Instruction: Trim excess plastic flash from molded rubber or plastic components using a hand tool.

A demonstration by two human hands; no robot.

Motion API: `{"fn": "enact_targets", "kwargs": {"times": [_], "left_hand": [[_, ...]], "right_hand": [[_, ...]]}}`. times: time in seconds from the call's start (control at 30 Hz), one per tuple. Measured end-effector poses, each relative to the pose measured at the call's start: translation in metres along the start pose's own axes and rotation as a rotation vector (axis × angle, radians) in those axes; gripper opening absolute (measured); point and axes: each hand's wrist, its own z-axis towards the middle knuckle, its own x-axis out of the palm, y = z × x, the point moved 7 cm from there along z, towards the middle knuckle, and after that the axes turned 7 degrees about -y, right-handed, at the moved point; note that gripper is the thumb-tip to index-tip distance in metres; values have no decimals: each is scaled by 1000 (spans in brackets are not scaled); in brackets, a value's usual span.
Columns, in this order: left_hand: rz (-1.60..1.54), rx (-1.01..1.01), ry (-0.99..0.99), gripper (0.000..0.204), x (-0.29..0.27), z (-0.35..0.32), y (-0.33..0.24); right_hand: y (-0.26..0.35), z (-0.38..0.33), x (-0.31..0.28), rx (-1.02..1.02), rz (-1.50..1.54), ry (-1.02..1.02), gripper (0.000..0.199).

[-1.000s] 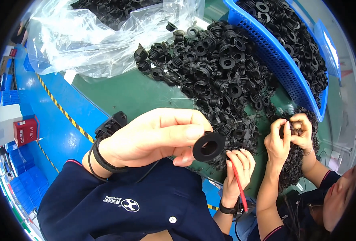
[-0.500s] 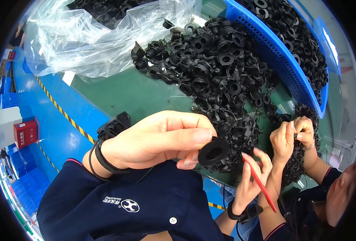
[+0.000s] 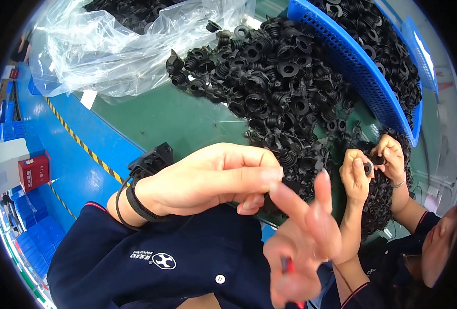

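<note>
My left hand (image 3: 213, 177) is closed, thumb against fingers, pinching a round black rubber bellows (image 3: 276, 201). Most of this part is now covered by the fingers in front of it. My right hand (image 3: 305, 232) has come up to it, index fingertip at my left thumb and another finger raised. A slim red tool (image 3: 289, 265) is tucked in the right palm; its exact kind cannot be made out. Beyond my hands, a heap of black rubber bellows (image 3: 290, 98) with ragged scraps lies on the green tabletop (image 3: 156, 123).
A blue perforated basket (image 3: 352, 67) full of black parts stands at the back right. Clear plastic bags (image 3: 110, 56) lie at the back left. To my right, a co-worker's hands (image 3: 367, 165) hold a small black part. A striped floor line (image 3: 84, 144) runs at left.
My right hand has moved up and left to the bellows, and the red tool has swung back into its palm. My left hand stays nearly in place. The co-worker's hands have shifted slightly apart.
</note>
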Motion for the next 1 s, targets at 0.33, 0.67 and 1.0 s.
{"fn": "enact_targets", "kwargs": {"times": [0.33,0.67,1.0], "left_hand": [[-46,78,-20,30,-9,-2,-6],[404,180,-245,15,-38,-5,-12],[1687,837,-230,21,-10,4,5]], "right_hand": [[-28,-30,-24,149,-199,-372,52],[-53,-94,-43,691,-167,-340,28],[-54,-103,-2,691,-57,8,20]]}}
